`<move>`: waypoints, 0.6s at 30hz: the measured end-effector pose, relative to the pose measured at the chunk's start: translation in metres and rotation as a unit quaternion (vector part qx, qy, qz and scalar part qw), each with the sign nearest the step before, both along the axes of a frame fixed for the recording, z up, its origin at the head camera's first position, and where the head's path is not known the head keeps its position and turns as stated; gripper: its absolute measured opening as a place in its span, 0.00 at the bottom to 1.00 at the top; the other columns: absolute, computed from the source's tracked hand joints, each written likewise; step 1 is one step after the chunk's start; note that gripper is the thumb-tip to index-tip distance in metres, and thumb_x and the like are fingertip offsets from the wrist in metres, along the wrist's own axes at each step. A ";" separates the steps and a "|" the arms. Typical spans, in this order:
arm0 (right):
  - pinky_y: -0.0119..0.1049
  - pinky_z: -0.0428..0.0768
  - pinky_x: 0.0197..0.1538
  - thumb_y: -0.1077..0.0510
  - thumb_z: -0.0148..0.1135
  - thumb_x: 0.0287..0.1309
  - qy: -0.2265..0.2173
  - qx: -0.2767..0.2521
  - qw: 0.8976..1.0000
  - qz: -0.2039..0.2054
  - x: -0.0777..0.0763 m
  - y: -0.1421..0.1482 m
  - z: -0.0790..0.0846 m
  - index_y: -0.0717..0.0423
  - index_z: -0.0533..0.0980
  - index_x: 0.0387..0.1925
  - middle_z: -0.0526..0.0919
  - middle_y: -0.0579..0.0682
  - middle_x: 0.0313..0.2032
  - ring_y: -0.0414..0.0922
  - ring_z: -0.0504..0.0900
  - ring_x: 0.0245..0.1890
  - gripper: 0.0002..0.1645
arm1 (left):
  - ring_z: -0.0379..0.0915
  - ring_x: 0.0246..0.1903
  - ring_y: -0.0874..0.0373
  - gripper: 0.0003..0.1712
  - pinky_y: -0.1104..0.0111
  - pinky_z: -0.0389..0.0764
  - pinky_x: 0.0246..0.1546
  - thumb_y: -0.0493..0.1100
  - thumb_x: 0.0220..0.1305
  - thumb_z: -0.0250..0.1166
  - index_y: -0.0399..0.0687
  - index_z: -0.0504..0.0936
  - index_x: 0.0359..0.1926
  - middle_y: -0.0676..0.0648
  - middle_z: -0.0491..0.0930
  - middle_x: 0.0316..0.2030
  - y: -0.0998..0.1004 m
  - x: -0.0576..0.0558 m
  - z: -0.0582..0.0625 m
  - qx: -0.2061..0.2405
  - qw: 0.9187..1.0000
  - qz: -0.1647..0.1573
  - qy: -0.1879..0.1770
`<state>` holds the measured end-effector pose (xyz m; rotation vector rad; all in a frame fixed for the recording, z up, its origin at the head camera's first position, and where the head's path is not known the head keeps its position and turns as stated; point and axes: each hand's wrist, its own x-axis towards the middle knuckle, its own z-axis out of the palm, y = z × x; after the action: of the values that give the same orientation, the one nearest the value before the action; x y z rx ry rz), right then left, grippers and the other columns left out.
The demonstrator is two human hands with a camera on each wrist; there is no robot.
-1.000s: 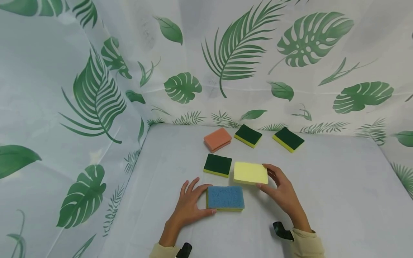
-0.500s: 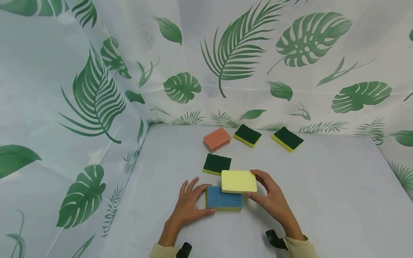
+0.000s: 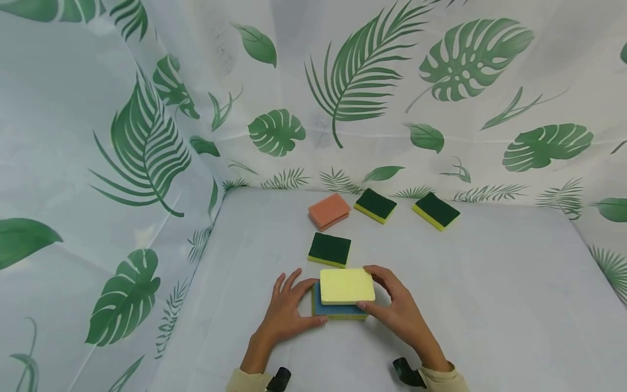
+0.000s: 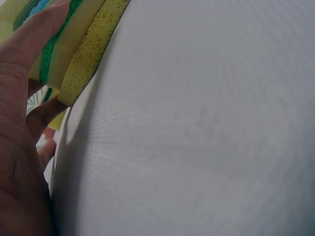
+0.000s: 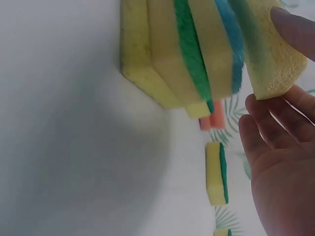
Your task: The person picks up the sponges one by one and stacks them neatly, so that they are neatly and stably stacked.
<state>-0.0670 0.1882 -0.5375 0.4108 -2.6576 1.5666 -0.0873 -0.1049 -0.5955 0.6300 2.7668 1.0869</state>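
My right hand (image 3: 399, 310) pinches a pale yellow sponge (image 3: 346, 286) by its right end, thumb at the near edge and fingers at the far edge. This sponge hovers over a blue-topped sponge (image 3: 338, 310) and hides most of it from the head. In the right wrist view a gap shows between the yellow sponge (image 5: 273, 59) and the blue layer (image 5: 230, 42). Below the blue lie pale and green layers (image 5: 189, 46), then a porous yellow sponge (image 5: 135, 42) at the bottom. Around the left end of this stack, my left hand (image 3: 289, 310) grips with thumb and forefinger.
Behind the stack lies a dark green and yellow sponge (image 3: 330, 249). Farther back are an orange sponge (image 3: 330, 211) and two more green-topped sponges, one central (image 3: 375, 204) and one to the right (image 3: 436, 210). A leaf-patterned sheet (image 3: 362, 81) backs the white table surface (image 3: 499, 283).
My right hand has carried the yellow sponge left and toward me, from beside the stack to above the blue sponge. The left hand has stayed in place.
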 end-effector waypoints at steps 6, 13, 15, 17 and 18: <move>0.52 0.75 0.70 0.57 0.85 0.56 0.014 0.002 1.000 0.011 0.003 -0.007 -0.005 0.58 0.71 0.73 0.76 0.50 0.69 0.51 0.75 0.71 0.47 | 0.50 0.81 0.47 0.51 0.44 0.38 0.81 0.73 0.57 0.72 0.50 0.76 0.73 0.49 0.77 0.71 0.000 0.000 0.000 -0.006 1.000 -0.001 0.006; 0.53 0.76 0.70 0.58 0.85 0.54 0.019 0.004 1.000 0.010 0.006 -0.010 -0.007 0.57 0.71 0.72 0.77 0.49 0.69 0.51 0.76 0.70 0.47 | 0.50 0.81 0.47 0.51 0.45 0.38 0.81 0.75 0.57 0.72 0.50 0.76 0.73 0.49 0.77 0.70 0.001 -0.001 0.000 -0.011 1.000 0.000 0.009; 0.51 0.76 0.70 0.58 0.85 0.54 0.017 0.006 1.000 0.007 0.007 -0.011 -0.008 0.56 0.71 0.72 0.77 0.48 0.69 0.51 0.76 0.70 0.47 | 0.50 0.81 0.48 0.51 0.45 0.38 0.81 0.75 0.57 0.72 0.50 0.76 0.73 0.49 0.78 0.70 0.000 -0.001 -0.001 -0.009 1.000 0.000 0.010; 0.47 0.76 0.71 0.58 0.85 0.54 0.015 0.006 1.000 0.006 0.009 -0.011 -0.009 0.56 0.71 0.72 0.77 0.49 0.69 0.50 0.76 0.70 0.47 | 0.50 0.81 0.47 0.51 0.45 0.38 0.81 0.75 0.57 0.72 0.51 0.77 0.73 0.49 0.78 0.69 0.000 0.000 -0.002 -0.008 1.000 0.001 0.012; 0.45 0.75 0.71 0.58 0.85 0.54 0.015 0.006 1.000 0.006 0.009 -0.011 -0.009 0.57 0.71 0.72 0.77 0.49 0.69 0.50 0.75 0.70 0.47 | 0.50 0.81 0.48 0.51 0.45 0.39 0.81 0.75 0.57 0.72 0.51 0.77 0.73 0.49 0.78 0.69 0.000 0.000 -0.002 -0.007 1.000 0.002 0.013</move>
<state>-0.0577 0.1767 -0.5469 0.4481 -2.6489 1.5370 -0.0874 -0.1049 -0.5976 0.6412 2.7957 1.0653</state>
